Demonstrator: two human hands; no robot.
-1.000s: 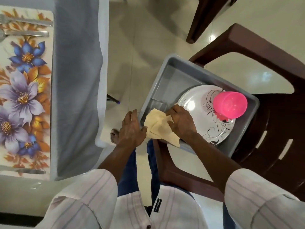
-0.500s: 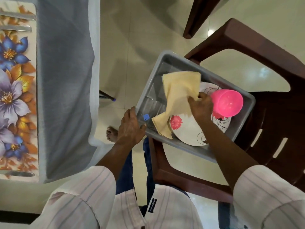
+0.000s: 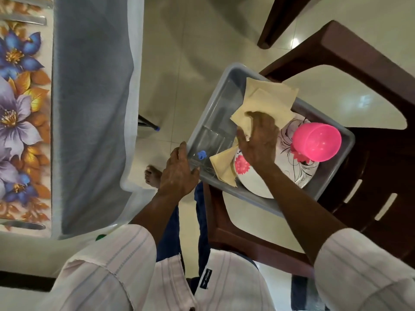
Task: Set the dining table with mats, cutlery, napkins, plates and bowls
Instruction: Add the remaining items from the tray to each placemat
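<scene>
Left hand (image 3: 179, 171): fingers clamped over near corner rim of grey tub (image 3: 215, 113); judged purpose: steady tub on chair (image 3: 359, 57) during pick.
Right hand (image 3: 258, 142): fingers grasping cream napkin (image 3: 269, 99); cloth fans out beyond fingertips, held clear of tub floor.
Second napkin (image 3: 222, 167): below palm, folded, overlapping plate (image 3: 256, 185) edge.
Pink bowl (image 3: 316, 142): right of fingers, tipped on plate.
Floral mat (image 3: 20, 108) with cutlery (image 3: 24, 20) on desk (image 3: 89, 108), well left of both hands: likely napkin destination.
</scene>
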